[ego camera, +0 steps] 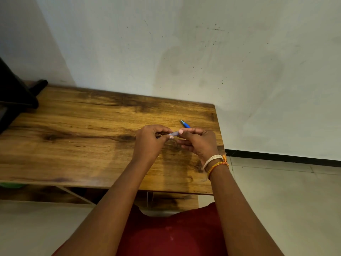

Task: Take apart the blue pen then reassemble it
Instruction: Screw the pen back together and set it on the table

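Both hands meet above the wooden tabletop [83, 126], near its right end. The left hand [149, 143] and right hand [198, 142] each pinch one end of a pale, translucent barrel [174, 134], fingers clamped on it. A blue pen piece [185, 123] with a pointed tip lies on the tabletop just behind the right hand.

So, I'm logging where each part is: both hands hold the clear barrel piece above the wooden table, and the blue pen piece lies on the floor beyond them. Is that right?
Not quite. The blue pen piece lies on the wooden table, just beyond the right hand, not on the floor. The head view shows it. The rest holds: the left hand and right hand hold the clear barrel piece above the table.
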